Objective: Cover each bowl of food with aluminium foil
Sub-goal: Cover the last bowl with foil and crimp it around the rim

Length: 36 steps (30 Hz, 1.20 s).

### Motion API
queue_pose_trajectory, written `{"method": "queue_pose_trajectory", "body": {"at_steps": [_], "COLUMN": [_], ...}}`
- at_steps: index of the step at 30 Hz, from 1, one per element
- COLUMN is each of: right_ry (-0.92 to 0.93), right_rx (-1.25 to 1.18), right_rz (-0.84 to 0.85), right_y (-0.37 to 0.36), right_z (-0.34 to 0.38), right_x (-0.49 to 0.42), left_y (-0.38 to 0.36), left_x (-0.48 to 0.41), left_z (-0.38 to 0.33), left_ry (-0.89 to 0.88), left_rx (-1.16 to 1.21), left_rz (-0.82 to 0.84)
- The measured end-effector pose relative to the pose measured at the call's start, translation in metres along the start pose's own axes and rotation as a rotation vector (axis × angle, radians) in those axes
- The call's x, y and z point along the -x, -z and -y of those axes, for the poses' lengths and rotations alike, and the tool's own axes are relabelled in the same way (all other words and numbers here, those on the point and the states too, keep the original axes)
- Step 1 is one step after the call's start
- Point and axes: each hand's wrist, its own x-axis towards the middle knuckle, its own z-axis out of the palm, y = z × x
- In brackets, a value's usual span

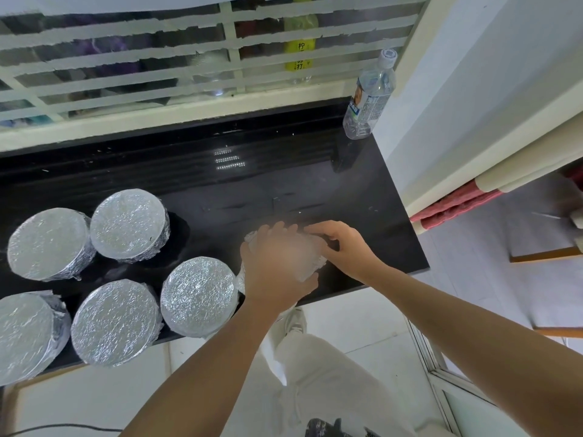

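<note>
Several foil-covered bowls stand on the black counter (284, 181) at the left; the nearest to my hands is a wrapped bowl (198, 296). Right of it sits another foil-wrapped bowl (310, 264), mostly hidden under my hands. My left hand (274, 263) lies over its top, fingers spread and curved down on the foil. My right hand (342, 244) holds its right side, fingers curled against the foil at the rim. The left hand looks blurred.
A clear water bottle (369, 96) stands at the counter's back right corner by the white wall. A barred window runs along the back. The counter's front edge is just below the bowls, with tiled floor and my legs beneath.
</note>
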Motion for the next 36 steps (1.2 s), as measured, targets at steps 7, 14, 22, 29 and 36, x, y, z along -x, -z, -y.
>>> {"method": "queue_pose_trajectory", "body": {"at_steps": [7, 14, 22, 29, 36], "right_ry": [0.025, 0.043, 0.11, -0.005, -0.164], "right_rx": [0.081, 0.104, 0.269, 0.092, -0.098], "right_rz": [0.093, 0.071, 0.006, -0.032, -0.009], "right_y": [-0.001, 0.002, 0.006, -0.007, -0.014], "right_z": [0.01, 0.015, 0.018, 0.018, 0.022], "right_x": [-0.011, -0.018, -0.025, -0.016, 0.004], "left_y": [0.001, 0.001, 0.0, 0.0, -0.001], "left_x": [0.0, 0.0, 0.0, -0.001, -0.001], "left_z": [0.0, -0.001, 0.0, 0.0, 0.0], "left_ry": [0.002, -0.003, 0.003, 0.007, 0.005], "left_rx": [0.008, 0.021, 0.035, 0.019, 0.024], "left_rz": [-0.016, -0.03, -0.025, -0.011, -0.016]}}
